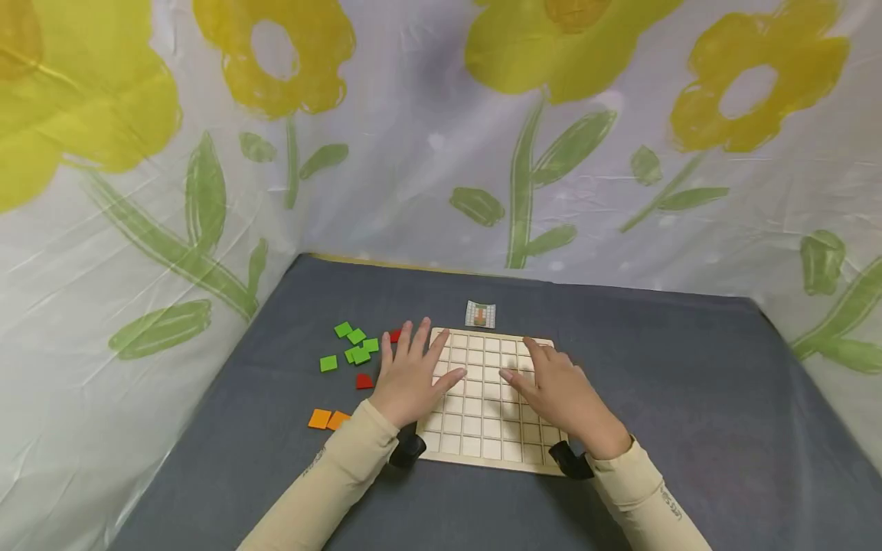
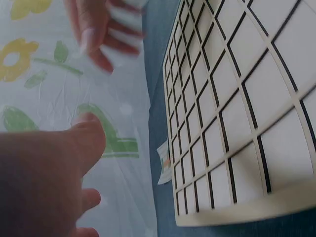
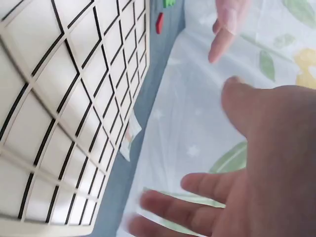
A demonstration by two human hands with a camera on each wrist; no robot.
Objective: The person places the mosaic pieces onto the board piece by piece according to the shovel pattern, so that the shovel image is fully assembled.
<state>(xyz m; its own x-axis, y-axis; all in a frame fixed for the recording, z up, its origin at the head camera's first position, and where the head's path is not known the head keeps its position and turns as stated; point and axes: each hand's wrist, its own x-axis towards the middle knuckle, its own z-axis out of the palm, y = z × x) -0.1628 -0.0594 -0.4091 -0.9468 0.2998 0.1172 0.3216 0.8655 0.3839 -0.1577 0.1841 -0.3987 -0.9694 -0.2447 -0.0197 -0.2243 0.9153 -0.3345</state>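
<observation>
A pale wooden grid board (image 1: pixel 482 405) with rows of square cells lies on the dark table. Over its left edge my left hand (image 1: pixel 411 379) is held with fingers spread and nothing in it. My right hand (image 1: pixel 566 394) hovers above the board's right side, thumb apart from the fingers, also holding nothing. In the left wrist view, the left hand (image 2: pixel 49 153) shows its thumb beside the board's far edge. From the right wrist view, the right hand (image 3: pixel 256 158) has its fingers loosely extended, away from the board surface (image 3: pixel 64 113).
Several green square tiles (image 1: pixel 328 363) lie left of the board, with a red piece (image 1: pixel 364 381) and orange tiles (image 1: pixel 320 418) nearer. Another red piece (image 1: pixel 395 336) is partly behind the left fingers. A small printed grid card (image 1: pixel 480 314) lies beyond the board. Flowered cloth (image 1: pixel 413 153) walls the table.
</observation>
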